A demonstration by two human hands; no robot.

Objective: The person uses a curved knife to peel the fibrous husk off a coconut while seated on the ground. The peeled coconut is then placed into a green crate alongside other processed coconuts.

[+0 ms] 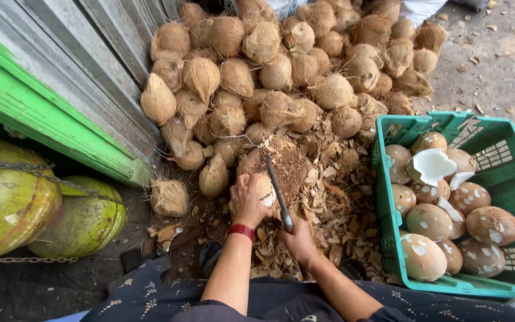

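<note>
My left hand point(247, 203) grips a partly peeled coconut point(264, 189) and holds it down on a mound of husk scraps point(305, 179). A red band circles that wrist. My right hand point(298, 238) is closed around the handle of a long curved knife point(277, 191), whose blade runs up along the coconut's right side. Behind them rises a big pile of brown husked coconuts point(281, 65).
A green plastic crate point(511, 179) at the right holds several peeled coconuts and white broken pieces. Two greenish gas cylinders point(13, 203) with a chain lie at the left under a green and grey wooden wall point(61, 89). Concrete ground lies at the top right.
</note>
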